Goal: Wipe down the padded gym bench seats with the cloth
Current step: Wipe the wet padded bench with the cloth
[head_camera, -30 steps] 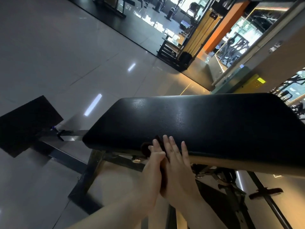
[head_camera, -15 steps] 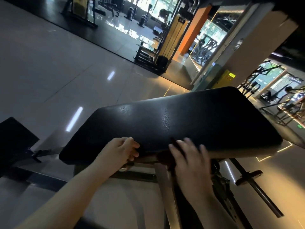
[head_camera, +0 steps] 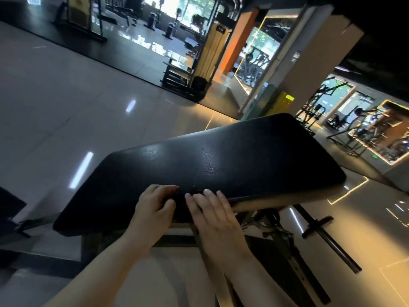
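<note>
A black padded bench seat [head_camera: 221, 160] lies tilted across the middle of the view, on a metal frame. A dark cloth [head_camera: 181, 203], hard to make out against the pad, hangs over the pad's near edge between my hands. My left hand [head_camera: 155, 207] is curled with its fingers pinched on the cloth's left end. Just to its right, my right hand [head_camera: 212, 216] lies flat with fingers stretched, pressing the cloth onto the pad's edge. Most of the cloth is hidden under my right hand.
The bench's steel frame [head_camera: 272, 231] and a black bar [head_camera: 321, 227] stick out below right of the pad. Another dark pad [head_camera: 8, 207] sits at the left edge. Glossy tile floor surrounds the bench, with a weight rack [head_camera: 199, 63] and machines [head_camera: 354, 125] farther off.
My hands, pressed together on the cloth a second ago, have parted. The left hand has curled onto the pad's edge and the right lies flat. The view has swung, tilting the bench.
</note>
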`<act>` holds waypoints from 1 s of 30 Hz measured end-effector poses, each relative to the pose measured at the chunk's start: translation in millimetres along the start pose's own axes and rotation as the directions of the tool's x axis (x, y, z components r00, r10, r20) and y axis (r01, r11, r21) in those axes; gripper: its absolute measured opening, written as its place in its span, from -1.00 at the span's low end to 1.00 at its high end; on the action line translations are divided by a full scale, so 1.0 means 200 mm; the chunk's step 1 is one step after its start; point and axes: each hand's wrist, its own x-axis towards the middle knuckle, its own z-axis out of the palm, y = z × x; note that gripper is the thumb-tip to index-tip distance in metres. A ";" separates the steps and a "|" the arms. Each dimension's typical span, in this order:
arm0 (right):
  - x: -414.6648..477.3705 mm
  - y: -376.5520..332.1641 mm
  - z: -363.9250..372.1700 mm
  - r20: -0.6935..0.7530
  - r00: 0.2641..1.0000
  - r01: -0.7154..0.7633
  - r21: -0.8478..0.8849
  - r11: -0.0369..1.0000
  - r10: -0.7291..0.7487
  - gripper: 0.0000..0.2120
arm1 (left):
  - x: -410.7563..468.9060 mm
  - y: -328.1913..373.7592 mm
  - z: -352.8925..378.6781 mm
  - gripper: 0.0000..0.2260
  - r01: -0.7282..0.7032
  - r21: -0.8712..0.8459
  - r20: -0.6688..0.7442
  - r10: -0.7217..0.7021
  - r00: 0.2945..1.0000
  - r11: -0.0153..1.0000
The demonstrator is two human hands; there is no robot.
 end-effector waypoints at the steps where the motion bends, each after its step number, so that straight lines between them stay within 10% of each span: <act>1: -0.02 0.07 -0.02 -0.023 0.999 -0.047 -0.002 0.999 0.047 -0.24 | 0.01 0.01 0.01 -0.64 -0.008 -0.009 0.000 0.008 1.000 1.000; 8: -0.14 0.28 -0.12 -0.062 0.888 -0.451 0.070 0.890 0.455 -0.07 | 0.04 -0.09 -0.04 -0.69 0.042 -0.110 0.021 -0.040 0.999 0.993; 23: 0.19 -0.21 0.01 0.073 0.997 -0.007 0.154 0.988 -0.005 -0.37 | 0.04 -0.23 0.01 -0.71 -0.108 -0.194 -0.230 0.062 0.971 0.975; 30: -0.06 0.15 -0.12 0.003 0.956 -0.294 0.084 0.952 0.295 -0.17 | -0.01 -0.22 0.09 -0.68 -0.142 0.068 -0.243 0.154 0.958 0.988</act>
